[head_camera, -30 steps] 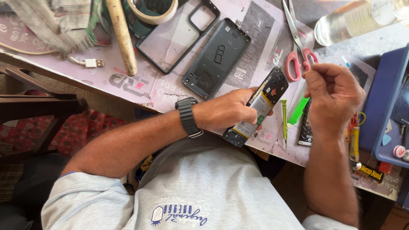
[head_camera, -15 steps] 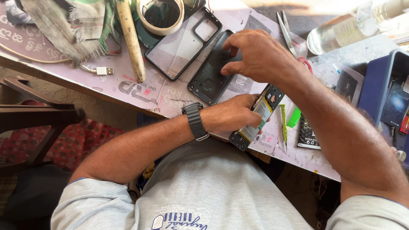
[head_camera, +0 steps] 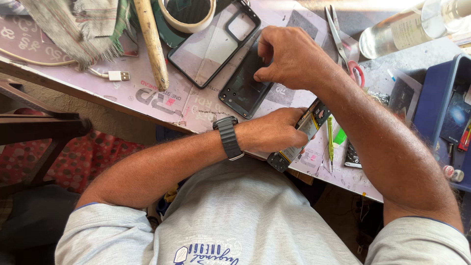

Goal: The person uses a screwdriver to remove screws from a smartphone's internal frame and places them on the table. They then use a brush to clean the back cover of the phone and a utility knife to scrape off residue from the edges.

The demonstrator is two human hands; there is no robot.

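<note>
My left hand [head_camera: 272, 131], with a dark watch on the wrist, grips an opened phone [head_camera: 300, 137] with its insides showing, at the table's near edge. My right hand [head_camera: 289, 56] reaches across the left arm and presses its fingertips on a dark phone back cover [head_camera: 241, 86] lying flat on the table. Left of that cover lies a clear phone case with a black rim [head_camera: 211, 46].
A wooden stick [head_camera: 151, 41], a tape roll [head_camera: 189, 12] and a cloth [head_camera: 83, 24] lie at the far left. Red-handled scissors [head_camera: 346, 51], a clear bottle [head_camera: 407, 29], a green-yellow screwdriver [head_camera: 330, 140] and a blue tray [head_camera: 439, 105] are on the right. A white cable plug [head_camera: 117, 75] lies near the edge.
My right hand has moved from the right side, over the left arm, onto the dark back cover. The left hand keeps its grip on the opened phone.
</note>
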